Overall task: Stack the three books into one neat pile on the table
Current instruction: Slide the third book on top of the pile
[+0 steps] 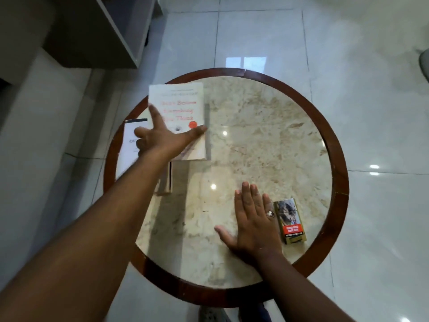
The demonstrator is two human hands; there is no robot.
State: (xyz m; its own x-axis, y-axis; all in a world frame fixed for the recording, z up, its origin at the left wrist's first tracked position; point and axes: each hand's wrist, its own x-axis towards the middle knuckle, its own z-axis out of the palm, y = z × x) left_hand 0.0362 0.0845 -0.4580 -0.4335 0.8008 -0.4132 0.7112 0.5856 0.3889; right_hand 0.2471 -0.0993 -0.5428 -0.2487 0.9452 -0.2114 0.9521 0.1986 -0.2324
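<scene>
left hand (pixel 162 138) splayed wide on cream book (pixel 178 98); right hand (pixel 253 226) flat on table (pixel 267 135)

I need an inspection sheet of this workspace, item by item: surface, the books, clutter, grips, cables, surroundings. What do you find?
surface: round marble table with a wooden rim, glossy.
job's things: cream book with a red title, at the far left; white book at the left rim, partly hidden by the forearm; a third is not clearly seen.
clutter: gold pack with a red label, beside the right hand.
grips: left hand spread across the cream book, hold unclear; right hand flat on the table, wearing a ring.
cables: nothing seen.
surroundings: shiny tiled floor; grey furniture at the far left.
</scene>
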